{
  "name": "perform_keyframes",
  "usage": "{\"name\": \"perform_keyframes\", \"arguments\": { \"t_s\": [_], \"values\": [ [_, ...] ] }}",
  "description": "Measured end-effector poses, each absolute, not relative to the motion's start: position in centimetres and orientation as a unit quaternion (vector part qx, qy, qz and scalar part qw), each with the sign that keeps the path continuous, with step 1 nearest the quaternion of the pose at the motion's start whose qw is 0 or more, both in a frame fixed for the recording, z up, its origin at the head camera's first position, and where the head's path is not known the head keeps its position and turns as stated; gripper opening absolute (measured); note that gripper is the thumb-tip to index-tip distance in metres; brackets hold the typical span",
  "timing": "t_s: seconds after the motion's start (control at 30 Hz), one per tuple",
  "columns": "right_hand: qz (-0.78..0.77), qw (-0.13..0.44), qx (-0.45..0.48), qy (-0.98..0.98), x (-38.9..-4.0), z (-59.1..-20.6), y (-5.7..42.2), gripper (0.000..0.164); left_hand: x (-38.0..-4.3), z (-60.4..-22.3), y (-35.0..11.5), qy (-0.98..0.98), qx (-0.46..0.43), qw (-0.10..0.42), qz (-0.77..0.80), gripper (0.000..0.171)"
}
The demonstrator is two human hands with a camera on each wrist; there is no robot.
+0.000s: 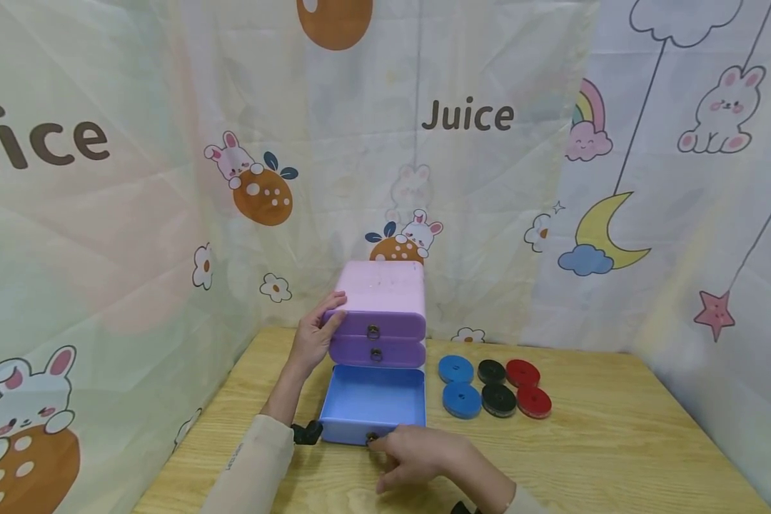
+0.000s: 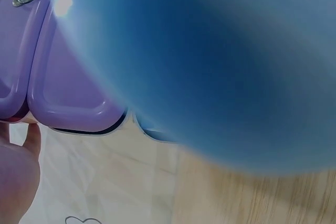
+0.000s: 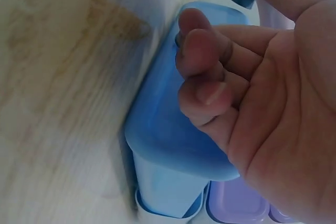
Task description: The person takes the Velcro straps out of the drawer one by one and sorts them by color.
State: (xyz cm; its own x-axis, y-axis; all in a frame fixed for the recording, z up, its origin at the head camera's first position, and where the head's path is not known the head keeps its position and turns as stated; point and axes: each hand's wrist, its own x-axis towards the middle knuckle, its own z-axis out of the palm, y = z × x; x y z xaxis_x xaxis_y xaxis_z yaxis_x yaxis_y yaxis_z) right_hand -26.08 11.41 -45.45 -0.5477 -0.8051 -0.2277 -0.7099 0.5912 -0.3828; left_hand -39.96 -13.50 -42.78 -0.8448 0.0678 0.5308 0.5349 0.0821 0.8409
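A small drawer cabinet (image 1: 385,285) with a pink shell stands on the table, two purple drawers (image 1: 395,326) closed. Its bottom blue drawer (image 1: 375,396) is pulled out and looks bare inside. My left hand (image 1: 311,339) rests on the cabinet's upper left corner, thumb on the top drawer's front and fingers along the side. At the blue drawer's front is my right hand (image 1: 417,453), its fingers curled at the small metal ring pull (image 1: 372,437). In the right wrist view the curled fingers (image 3: 202,98) largely cover that ring. Blue blur hides much of the left wrist view.
Right of the cabinet lie flat round rolls in pairs: blue rolls (image 1: 461,400), black rolls (image 1: 498,400) and red rolls (image 1: 534,402). They lie on a wood-grain table (image 1: 591,442). Printed cloth (image 1: 488,214) hangs behind and at both sides.
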Motion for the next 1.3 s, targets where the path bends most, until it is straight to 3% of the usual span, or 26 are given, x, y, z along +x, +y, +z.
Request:
{"name": "perform_keyframes", "arguments": {
  "t_s": [0.2, 0.47, 0.73, 0.97, 1.13, 1.3],
  "values": [
    [-0.100, 0.176, -0.438, 0.876, -25.9, -45.8, 10.9, 0.039, -40.0, -42.9, -13.5, -0.715, -0.210, 0.179, -0.643, 0.041],
    [-0.092, 0.141, -0.397, 0.902, -25.7, -46.0, 10.3, 0.040, -40.0, -42.8, -13.5, -0.716, -0.208, 0.179, -0.642, 0.042],
    [-0.042, 0.001, -0.383, 0.923, -25.3, -46.9, 9.1, 0.012, -40.0, -42.8, -13.5, -0.713, -0.209, 0.181, -0.644, 0.041],
    [-0.006, -0.090, -0.376, 0.922, -25.0, -47.5, 8.8, 0.019, -39.8, -42.7, -13.5, -0.711, -0.212, 0.177, -0.646, 0.042],
    [0.007, -0.118, -0.380, 0.918, -24.9, -47.5, 8.8, 0.020, -39.9, -42.7, -13.5, -0.712, -0.214, 0.178, -0.644, 0.042],
    [0.014, -0.110, -0.380, 0.918, -24.9, -47.3, 8.7, 0.019, -40.0, -42.8, -13.5, -0.714, -0.215, 0.178, -0.643, 0.042]
  ]
}}
